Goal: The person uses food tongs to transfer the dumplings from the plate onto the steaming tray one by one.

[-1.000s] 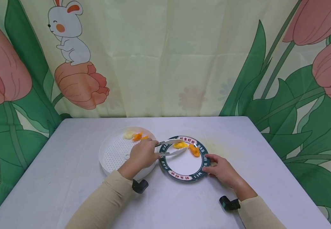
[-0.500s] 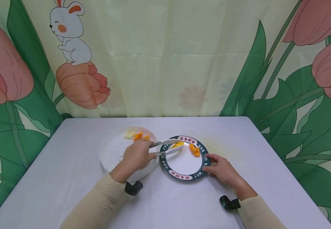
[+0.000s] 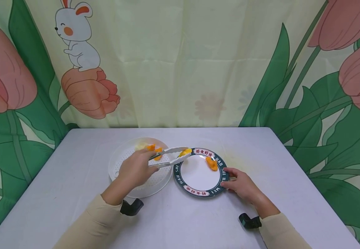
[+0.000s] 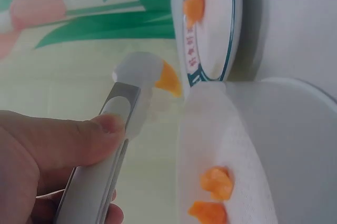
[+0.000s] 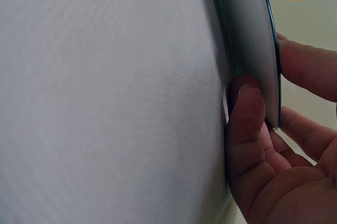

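Observation:
My left hand (image 3: 136, 167) grips a pair of metal tongs (image 4: 100, 176) with pale tips, thumb along the handle in the left wrist view. Between the tips sits a yellow-orange soft-looking piece (image 3: 185, 152), raised over the gap between the two dishes. My right hand (image 3: 242, 183) holds the right rim of a white plate (image 3: 201, 180) with a dark green lettered border. In the right wrist view its fingers (image 5: 308, 66) lie on both sides of that rim. One orange piece (image 3: 211, 163) lies on the plate's far right part.
A round white perforated tray (image 3: 156, 186) stands left of the plate, partly behind the left hand. It bears orange pieces (image 4: 217, 183) and a pale yellow piece (image 3: 141, 145) at its far side. A white cloth covers the table (image 3: 180, 221); a printed curtain (image 3: 180, 69) hangs behind.
My left hand has moved left with the tongs, carrying the yellow-orange piece off the plate's middle toward the tray. The right hand and plate have stayed in place.

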`<state>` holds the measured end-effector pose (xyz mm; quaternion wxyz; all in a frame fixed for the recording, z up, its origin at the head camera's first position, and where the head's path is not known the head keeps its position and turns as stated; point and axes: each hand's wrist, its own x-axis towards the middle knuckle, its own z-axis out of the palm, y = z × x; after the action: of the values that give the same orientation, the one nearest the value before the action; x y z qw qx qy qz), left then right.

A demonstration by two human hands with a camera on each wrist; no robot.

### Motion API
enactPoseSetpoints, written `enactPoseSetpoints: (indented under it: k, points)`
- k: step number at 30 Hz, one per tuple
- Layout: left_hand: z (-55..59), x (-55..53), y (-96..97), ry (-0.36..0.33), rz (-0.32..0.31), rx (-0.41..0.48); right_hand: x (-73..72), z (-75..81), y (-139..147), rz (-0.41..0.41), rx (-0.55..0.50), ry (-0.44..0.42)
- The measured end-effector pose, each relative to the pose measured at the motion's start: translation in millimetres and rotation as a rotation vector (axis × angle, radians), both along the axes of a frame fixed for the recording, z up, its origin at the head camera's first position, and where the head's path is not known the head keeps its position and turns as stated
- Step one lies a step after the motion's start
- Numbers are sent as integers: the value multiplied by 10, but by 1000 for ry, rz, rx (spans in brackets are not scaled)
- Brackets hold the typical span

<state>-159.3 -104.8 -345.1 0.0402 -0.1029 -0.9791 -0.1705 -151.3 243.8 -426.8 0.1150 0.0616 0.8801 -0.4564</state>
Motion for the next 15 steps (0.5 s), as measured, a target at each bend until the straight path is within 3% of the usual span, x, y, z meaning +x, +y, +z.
enactPoseSetpoints:
  k: [9,15]
  points:
    - [58,110,-296,34,26,27,-10,-24,2,-5,1,-3]
    - [105,157,-480,36,75,17,-19,-25,9,1,-5,1]
